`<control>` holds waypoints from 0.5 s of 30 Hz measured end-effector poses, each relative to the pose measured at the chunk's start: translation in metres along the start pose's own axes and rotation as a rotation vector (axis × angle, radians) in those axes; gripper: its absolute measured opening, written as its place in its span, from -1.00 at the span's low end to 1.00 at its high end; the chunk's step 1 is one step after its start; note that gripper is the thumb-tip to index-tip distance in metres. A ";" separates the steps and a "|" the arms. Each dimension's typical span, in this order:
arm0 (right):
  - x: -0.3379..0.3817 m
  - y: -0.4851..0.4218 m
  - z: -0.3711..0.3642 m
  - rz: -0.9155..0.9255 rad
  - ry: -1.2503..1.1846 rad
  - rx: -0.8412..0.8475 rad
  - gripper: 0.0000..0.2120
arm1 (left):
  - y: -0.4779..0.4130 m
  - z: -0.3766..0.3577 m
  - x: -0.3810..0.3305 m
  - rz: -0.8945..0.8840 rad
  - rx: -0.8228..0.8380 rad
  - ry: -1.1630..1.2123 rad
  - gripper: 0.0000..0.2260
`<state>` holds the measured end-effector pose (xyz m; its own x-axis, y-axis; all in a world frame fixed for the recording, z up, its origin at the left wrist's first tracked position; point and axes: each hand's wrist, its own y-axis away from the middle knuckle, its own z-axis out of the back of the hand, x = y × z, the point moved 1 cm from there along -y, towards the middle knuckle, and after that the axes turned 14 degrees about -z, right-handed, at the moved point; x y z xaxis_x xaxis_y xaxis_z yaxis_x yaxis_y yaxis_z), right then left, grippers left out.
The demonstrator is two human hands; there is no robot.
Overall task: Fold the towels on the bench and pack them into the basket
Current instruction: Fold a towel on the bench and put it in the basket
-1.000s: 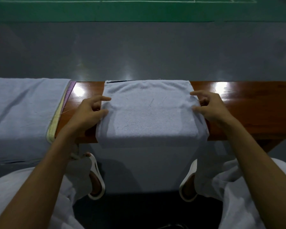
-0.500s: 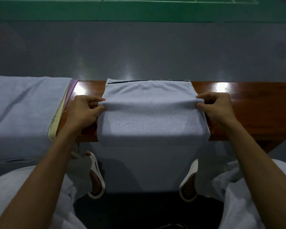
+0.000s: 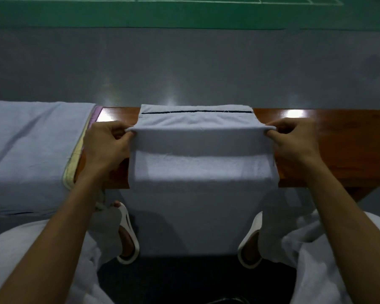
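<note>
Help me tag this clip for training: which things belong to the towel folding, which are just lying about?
Job: pale blue terry towel, pinched by left hand and right hand; glossy brown wooden bench; spread pale blue towel stack at left.
Bystanders: white rubber sandals; grey floor.

Stack of towels runs off the left edge; lower layers show only thin yellow and purple rims, count unclear. Bench is cut by the right edge, its middle covered by the towel. Left hand and right hand: pinching fingertips partly buried in the raised fold. Left sandal and right sandal half hidden by trouser legs. Both forearms leave the bottom edge
</note>
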<state>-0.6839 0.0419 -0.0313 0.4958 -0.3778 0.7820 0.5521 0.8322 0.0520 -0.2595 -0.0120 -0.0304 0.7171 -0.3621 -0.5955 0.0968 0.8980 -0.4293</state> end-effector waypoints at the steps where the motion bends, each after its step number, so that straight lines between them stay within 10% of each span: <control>1: 0.001 -0.001 0.003 0.009 -0.003 -0.011 -0.86 | 0.000 0.001 -0.002 -0.010 -0.030 -0.002 -0.83; 10: 0.028 -0.004 0.016 0.141 -0.038 -0.221 -0.83 | -0.017 0.006 0.000 -0.081 -0.111 -0.064 -0.77; 15: 0.048 -0.015 0.000 -0.032 -0.236 -0.165 -0.87 | -0.033 -0.005 -0.023 0.173 -0.068 0.550 -0.97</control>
<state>-0.6690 0.0114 0.0054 0.3169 -0.2817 0.9057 0.6763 0.7366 -0.0076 -0.2827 -0.0344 -0.0063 0.2527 -0.3048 -0.9183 -0.0478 0.9440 -0.3265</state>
